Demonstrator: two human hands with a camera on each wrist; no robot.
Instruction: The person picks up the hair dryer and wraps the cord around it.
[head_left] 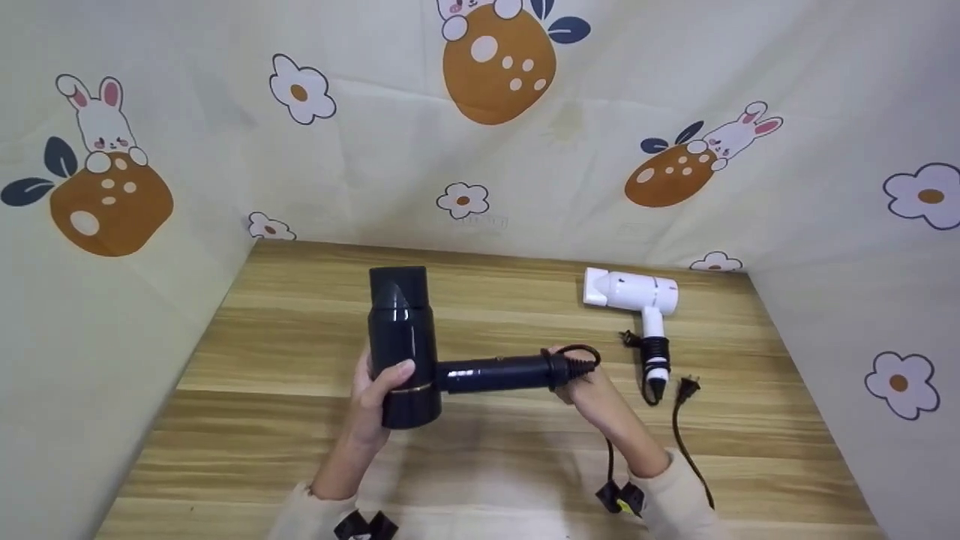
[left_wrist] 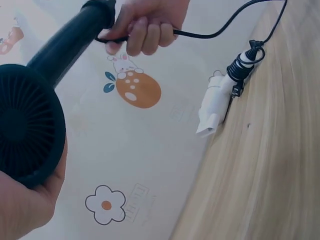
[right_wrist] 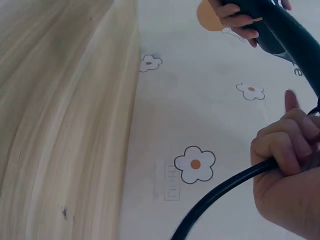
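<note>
A dark navy hair dryer [head_left: 403, 337] is held up above the table, its nozzle pointing away and its handle [head_left: 495, 374] stretching to the right. My left hand [head_left: 369, 409] grips the barrel near the rear, thumb across the top. In the left wrist view the ribbed rear vent [left_wrist: 20, 125] faces the camera. At the handle's end, my right hand [head_left: 589, 390] has its fingers curled round the black cord [right_wrist: 220, 192]. Part of that cord loops over the hand in the head view. Beneath the dryer, some left fingers are hidden in the head view.
A white hair dryer [head_left: 634, 291] lies at the back right of the wooden table [head_left: 262, 337], a black cord wound round its handle. Near it is a black two-pin plug [head_left: 688, 387], its cord running toward the right sleeve [head_left: 679, 499]. Printed cloth [head_left: 360, 150] surrounds the table's back and sides.
</note>
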